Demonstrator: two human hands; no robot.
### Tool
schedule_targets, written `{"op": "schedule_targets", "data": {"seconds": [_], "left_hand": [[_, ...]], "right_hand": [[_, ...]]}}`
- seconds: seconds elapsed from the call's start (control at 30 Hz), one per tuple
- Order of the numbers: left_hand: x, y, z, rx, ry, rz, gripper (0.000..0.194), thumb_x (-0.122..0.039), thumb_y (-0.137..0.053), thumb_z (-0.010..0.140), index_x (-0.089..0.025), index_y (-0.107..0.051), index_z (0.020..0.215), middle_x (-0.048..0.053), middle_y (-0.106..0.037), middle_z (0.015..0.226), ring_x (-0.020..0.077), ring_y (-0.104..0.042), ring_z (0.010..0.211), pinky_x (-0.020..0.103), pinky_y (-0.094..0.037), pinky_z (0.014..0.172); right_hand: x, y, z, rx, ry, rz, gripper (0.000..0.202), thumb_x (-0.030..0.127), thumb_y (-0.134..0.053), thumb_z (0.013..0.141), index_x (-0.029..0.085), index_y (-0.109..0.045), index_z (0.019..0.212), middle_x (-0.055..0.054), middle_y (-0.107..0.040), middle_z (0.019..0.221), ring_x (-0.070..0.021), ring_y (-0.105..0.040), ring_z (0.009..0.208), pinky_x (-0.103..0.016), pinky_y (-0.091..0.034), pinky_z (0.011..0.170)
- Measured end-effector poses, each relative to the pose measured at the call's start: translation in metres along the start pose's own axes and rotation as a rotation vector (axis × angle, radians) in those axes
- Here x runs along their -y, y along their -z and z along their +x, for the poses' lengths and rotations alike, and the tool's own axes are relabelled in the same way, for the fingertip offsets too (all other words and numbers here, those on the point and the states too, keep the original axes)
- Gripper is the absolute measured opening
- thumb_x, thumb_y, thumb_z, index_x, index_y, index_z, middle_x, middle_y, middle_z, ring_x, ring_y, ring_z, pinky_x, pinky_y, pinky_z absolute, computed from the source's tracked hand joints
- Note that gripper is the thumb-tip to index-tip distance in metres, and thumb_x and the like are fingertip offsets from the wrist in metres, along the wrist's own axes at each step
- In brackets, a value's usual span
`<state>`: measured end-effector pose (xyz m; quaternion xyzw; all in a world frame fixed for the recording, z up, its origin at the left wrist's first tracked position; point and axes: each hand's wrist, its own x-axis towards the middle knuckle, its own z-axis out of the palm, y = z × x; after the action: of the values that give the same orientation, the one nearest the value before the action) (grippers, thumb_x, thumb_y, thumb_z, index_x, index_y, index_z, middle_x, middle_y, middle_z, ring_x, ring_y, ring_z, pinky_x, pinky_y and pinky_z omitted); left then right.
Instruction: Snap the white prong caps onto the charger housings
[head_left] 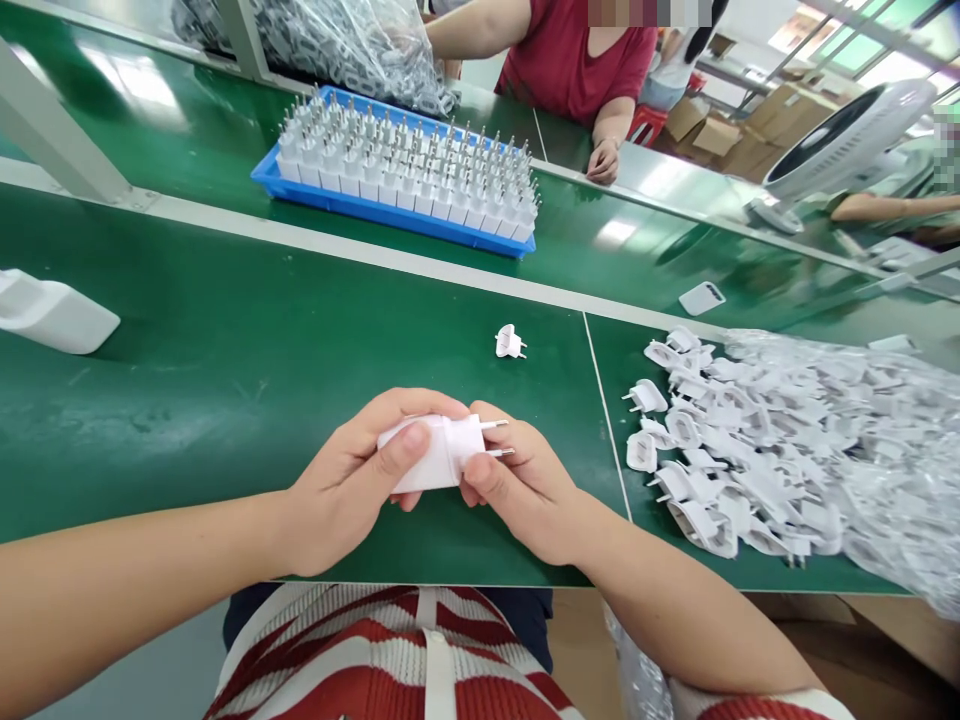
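Note:
A white two-pin plug charger [433, 455] is held between both hands, its two metal pins pointing right. My left hand [352, 480] grips the charger's body, thumb on top. The fingers of my right hand [525, 485] are closed around its pin end, where a seam separates the plug part from the body. A single loose white plug head [510, 342] lies on the green table just beyond my hands. To the right is a heap of similar white plug heads [720, 450], partly spilling from a clear plastic bag [907, 450].
Beyond a pale rail [360, 255], a blue tray [397, 222] carries rows of upright white chargers. A white object [60, 312] lies at the left. Across the table sits a person in a red shirt [577, 70] beside a bag of grey parts [352, 50]. A fan [847, 140] stands far right.

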<state>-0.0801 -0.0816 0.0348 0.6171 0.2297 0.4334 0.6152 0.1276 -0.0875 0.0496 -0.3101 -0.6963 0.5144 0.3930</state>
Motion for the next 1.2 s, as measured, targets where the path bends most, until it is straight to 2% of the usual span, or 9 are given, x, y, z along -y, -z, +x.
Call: {"op": "schedule_targets", "data": {"seconds": [0.13,0.23,0.37,0.43,0.53,0.7,0.87,1.03,1.2], "left_hand": [[0.002,-0.002,0.003,-0.044,0.132,-0.176,0.027,-0.043,-0.049,0.114,-0.027,-0.066,0.128,0.005,-0.073,0.1,0.0092,-0.062,0.065,0.02,-0.056,0.058],[0.01,-0.002,0.002,-0.066,0.047,-0.146,0.024,-0.038,-0.047,0.116,-0.029,-0.065,0.129,0.001,-0.072,0.094,0.0071,-0.062,0.066,0.015,-0.054,0.059],[0.013,0.003,0.003,0.021,-0.073,-0.013,0.026,-0.031,-0.044,0.116,-0.028,-0.063,0.133,0.002,-0.072,0.096,0.0088,-0.065,0.073,0.017,-0.055,0.063],[0.012,0.006,0.004,0.006,-0.132,0.08,0.026,-0.028,-0.046,0.115,-0.028,-0.061,0.136,0.004,-0.071,0.104,0.0102,-0.066,0.077,0.02,-0.057,0.068],[0.013,0.013,0.006,-0.037,-0.278,0.242,0.03,-0.024,-0.051,0.112,-0.028,-0.058,0.142,0.006,-0.069,0.115,0.0142,-0.068,0.089,0.025,-0.059,0.076],[0.016,0.024,0.008,-0.027,-0.404,0.522,0.048,-0.025,-0.057,0.109,-0.025,-0.047,0.155,0.011,-0.067,0.121,0.0181,-0.067,0.093,0.03,-0.059,0.079],[0.014,0.028,0.014,0.136,-0.542,0.555,0.045,-0.023,-0.061,0.105,-0.022,-0.051,0.15,0.013,-0.071,0.117,0.0232,-0.07,0.099,0.034,-0.06,0.084],[0.013,0.025,0.013,0.172,-0.57,0.593,0.052,-0.014,-0.059,0.102,-0.019,-0.048,0.153,0.01,-0.071,0.106,0.0197,-0.065,0.091,0.03,-0.057,0.081],[0.011,0.021,0.008,0.177,-0.593,0.634,0.052,-0.015,-0.055,0.103,-0.017,-0.045,0.154,0.01,-0.068,0.106,0.0192,-0.06,0.086,0.03,-0.056,0.075]], "right_hand": [[-0.001,-0.003,0.003,-0.017,-0.093,0.095,0.036,0.06,-0.069,0.1,0.026,-0.063,0.093,0.0,-0.065,0.08,-0.0175,-0.066,0.074,-0.03,-0.052,0.06],[-0.002,-0.007,0.003,-0.028,-0.152,0.071,0.035,0.057,-0.069,0.101,0.024,-0.065,0.092,-0.002,-0.066,0.089,-0.0148,-0.067,0.076,-0.029,-0.054,0.062],[-0.004,-0.005,0.002,0.037,-0.225,0.199,0.039,0.053,-0.079,0.095,0.025,-0.052,0.093,0.001,-0.068,0.085,-0.0153,-0.069,0.077,-0.028,-0.053,0.063],[-0.005,-0.002,0.001,-0.048,-0.228,0.213,0.042,0.049,-0.085,0.091,0.025,-0.051,0.1,0.002,-0.069,0.089,-0.0159,-0.072,0.08,-0.029,-0.055,0.07],[-0.006,0.001,0.001,-0.186,-0.124,0.104,0.046,0.05,-0.087,0.089,0.026,-0.057,0.115,0.0,-0.069,0.102,-0.0139,-0.069,0.079,-0.031,-0.058,0.074],[-0.002,0.01,0.003,-0.247,0.177,-0.334,0.025,0.044,-0.075,0.1,0.027,-0.066,0.116,-0.007,-0.071,0.111,-0.0216,-0.068,0.102,-0.033,-0.058,0.076],[0.0,0.019,0.003,-0.117,0.383,-0.693,0.017,0.038,-0.069,0.104,0.025,-0.058,0.106,-0.001,-0.068,0.085,-0.0167,-0.057,0.069,-0.031,-0.043,0.063],[-0.005,0.011,0.0,-0.022,0.384,-0.756,0.023,0.04,-0.043,0.114,0.024,-0.05,0.098,0.002,-0.055,0.071,-0.0166,-0.043,0.06,-0.031,-0.033,0.057],[-0.006,0.001,-0.003,-0.012,0.323,-0.661,0.024,0.035,-0.042,0.113,0.026,-0.042,0.091,0.002,-0.053,0.071,-0.0166,-0.044,0.06,-0.029,-0.032,0.057]]}}
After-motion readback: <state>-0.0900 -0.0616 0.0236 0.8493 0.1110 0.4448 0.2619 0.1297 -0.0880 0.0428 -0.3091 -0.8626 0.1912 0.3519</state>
